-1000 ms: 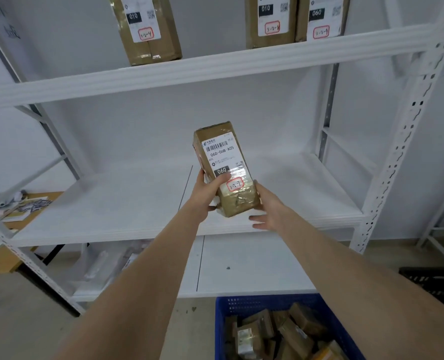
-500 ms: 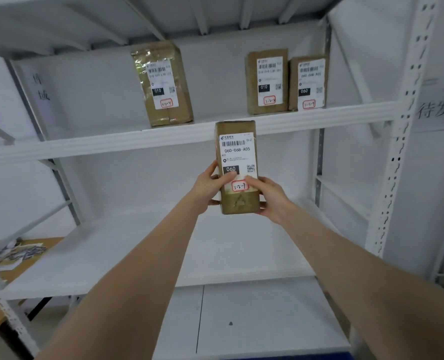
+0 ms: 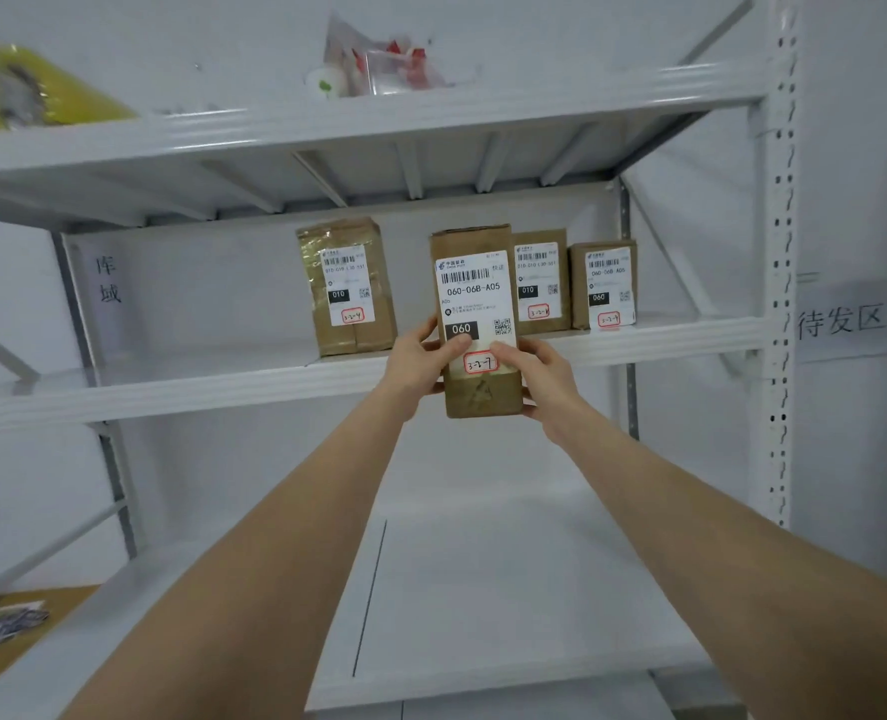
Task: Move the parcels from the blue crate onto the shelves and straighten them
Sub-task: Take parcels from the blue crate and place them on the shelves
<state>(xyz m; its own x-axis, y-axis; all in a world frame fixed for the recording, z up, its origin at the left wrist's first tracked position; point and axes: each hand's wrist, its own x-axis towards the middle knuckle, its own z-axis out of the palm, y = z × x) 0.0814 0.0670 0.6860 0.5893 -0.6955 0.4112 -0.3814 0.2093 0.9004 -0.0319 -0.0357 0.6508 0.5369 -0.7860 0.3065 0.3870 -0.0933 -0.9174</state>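
Note:
I hold a brown parcel upright with both hands, its white label reading 060-06B-A05 facing me. My left hand grips its left side and my right hand its right side, thumbs on the label. The parcel hangs in front of the middle shelf, its lower part below the shelf's front lip. Three labelled parcels stand on that shelf: one to the left, two to the right. The blue crate is out of view.
A white metal rack fills the view, with a perforated upright at the right. The top shelf holds a yellow bag and clear packets. The lower shelf is bare. A wooden table with papers sits at the lower left.
My view has tilted up from the crate to the upper shelves. Both hands have raised the parcel from the lower shelf level to the middle shelf and turned it upright.

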